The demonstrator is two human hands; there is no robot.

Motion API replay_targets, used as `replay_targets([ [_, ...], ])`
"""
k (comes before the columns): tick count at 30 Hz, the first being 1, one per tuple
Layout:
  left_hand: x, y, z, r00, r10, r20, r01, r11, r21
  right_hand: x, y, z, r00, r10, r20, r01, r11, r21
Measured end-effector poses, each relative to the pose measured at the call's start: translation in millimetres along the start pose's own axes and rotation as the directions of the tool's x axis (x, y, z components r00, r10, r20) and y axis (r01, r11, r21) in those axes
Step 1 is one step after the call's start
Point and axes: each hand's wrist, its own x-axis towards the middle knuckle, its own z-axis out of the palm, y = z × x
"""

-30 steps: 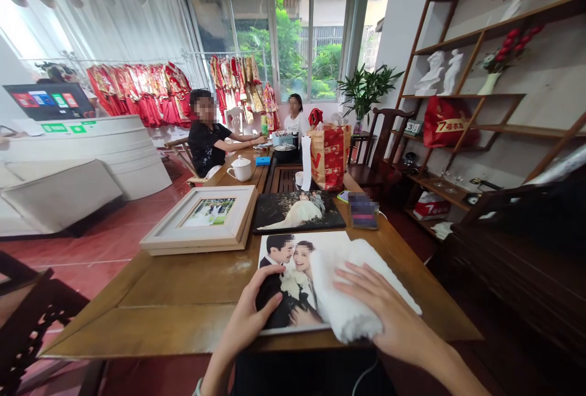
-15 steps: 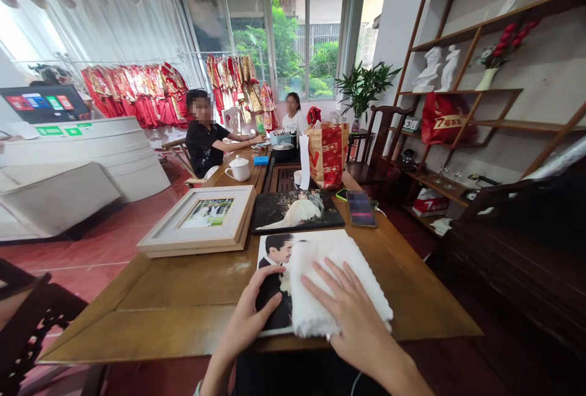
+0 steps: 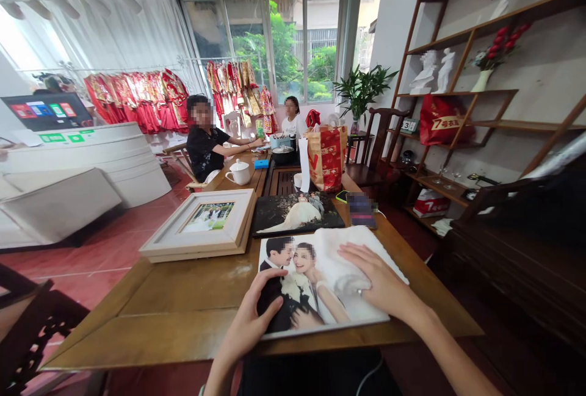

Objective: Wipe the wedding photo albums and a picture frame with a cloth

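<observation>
A large wedding photo print [image 3: 302, 289] lies flat at the near edge of the wooden table [image 3: 183, 298]. My left hand [image 3: 249, 323] rests on its lower left corner, thumb and fingers spread, holding it down. My right hand [image 3: 382, 283] lies flat with fingers stretched out on a white towel [image 3: 345, 262], which is spread over the print's right side. A ring shows on one finger of that hand.
Beyond the print lie a dark photo panel [image 3: 295, 213], a framed photo [image 3: 204, 222] and a phone [image 3: 361, 210]. Farther along stand a white teapot [image 3: 240, 171] and a red bag [image 3: 327, 155]. Two people sit at the table's far end. Wooden shelves line the right wall.
My right hand slid the white towel left across the print, covering the faces, then back to the right side. The towel now lies flatter. My left hand has stayed on the corner.
</observation>
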Motion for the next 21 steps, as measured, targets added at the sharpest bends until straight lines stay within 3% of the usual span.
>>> replay_targets([
  [3, -0.1, 0.4, 0.4, 1.0, 0.002, 0.006, -0.002, 1.0, 0.007, 23.1, -4.7, 6.6, 0.998, 0.055, -0.037, -0.057, 0.997, -0.061],
  [7, -0.2, 1.2, 1.1, 1.0, -0.003, 0.02, 0.002, 1.0, 0.015, 34.7, -35.0, 18.2, 0.996, 0.073, -0.047, -0.076, 0.995, -0.061],
  [13, 0.1, -0.3, 2.9, 1.0, -0.003, -0.026, 0.002, 0.999, -0.04, -9.8, -85.4, 19.9, 0.984, -0.124, 0.124, 0.115, 0.99, 0.082],
  [17, 0.1, -2.3, 3.8, 1.0, 0.008, -0.025, -0.009, 0.999, -0.048, -41.9, -76.5, 2.2, 0.95, -0.223, 0.218, 0.178, 0.962, 0.207],
  [21, -0.1, -1.1, 3.7, 1.0, -0.024, -0.003, 0.023, 0.999, -0.03, -43.3, -42.5, -6.3, 0.969, -0.199, 0.145, 0.159, 0.955, 0.251],
])
